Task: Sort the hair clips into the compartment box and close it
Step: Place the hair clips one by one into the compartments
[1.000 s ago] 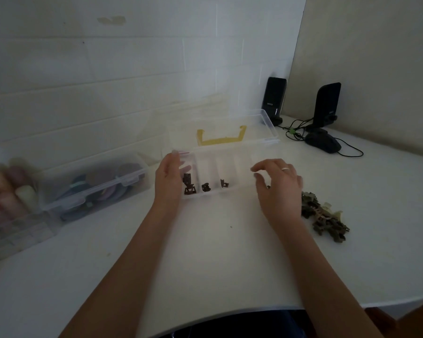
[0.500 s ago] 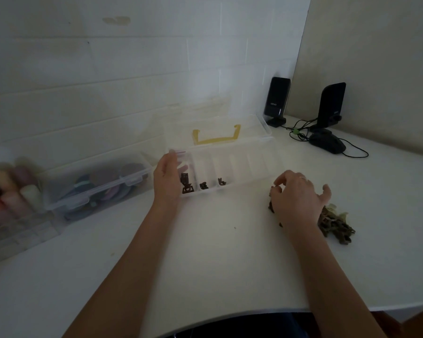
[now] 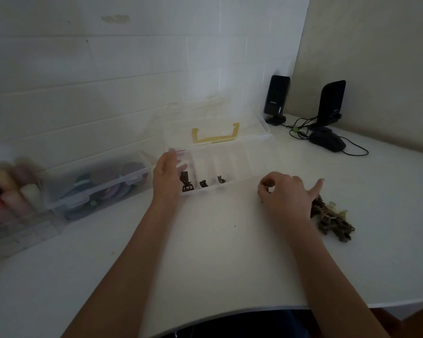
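A clear compartment box (image 3: 244,163) lies open on the white table, its lid with a yellow handle (image 3: 215,137) folded back toward the wall. Three left compartments each hold a dark hair clip (image 3: 186,184). My left hand (image 3: 167,176) rests against the box's left end, fingers straight. My right hand (image 3: 286,196) hovers just right of the box's front, fingers curled, pinching a small dark hair clip (image 3: 266,189) at its fingertips. A pile of brownish hair clips (image 3: 332,219) lies on the table right of that hand.
A clear lidded bin of round coloured items (image 3: 95,181) and a case of coloured pieces (image 3: 7,193) stand at the left. Two black speakers (image 3: 277,98), a mouse (image 3: 327,142) and cables sit in the back right corner. The table's front edge (image 3: 230,311) is near me.
My right hand went from the box to the clip pile, picked up a clip and has come back left toward the box. My left hand has stayed on the box.
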